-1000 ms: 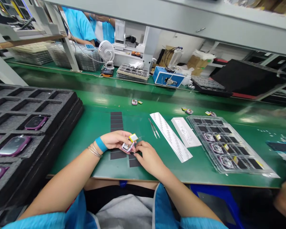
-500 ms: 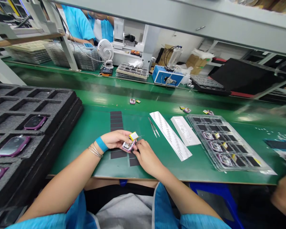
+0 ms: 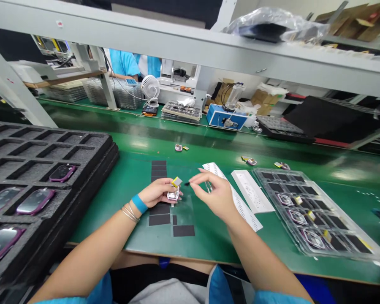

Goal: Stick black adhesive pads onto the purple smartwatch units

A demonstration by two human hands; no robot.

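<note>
My left hand [image 3: 156,192] is closed on a small silver watch case [image 3: 173,194] with a yellow tab [image 3: 177,182] sticking up from it, held just above the green bench. My right hand [image 3: 215,194] is lifted to the right of it, thumb and forefinger pinched on a tiny black piece [image 3: 187,183]; the other fingers are spread. Under my hands lies a clear sheet with black rectangular pads [image 3: 160,209]. Tweezers [image 3: 208,185] lie partly hidden behind my right hand.
A black foam tray [image 3: 82,147] with purple-rimmed watch parts fills the left. Two white paper strips [image 3: 251,190] and a clear plastic tray [image 3: 342,215] of small cases lie to the right. Loose cases sit on the green conveyor [image 3: 209,145]. People in blue work beyond.
My right hand has lifted up and to the right, away from the case, with a tiny black piece pinched in it. The camera has tilted up; my left hand still holds the case.
</note>
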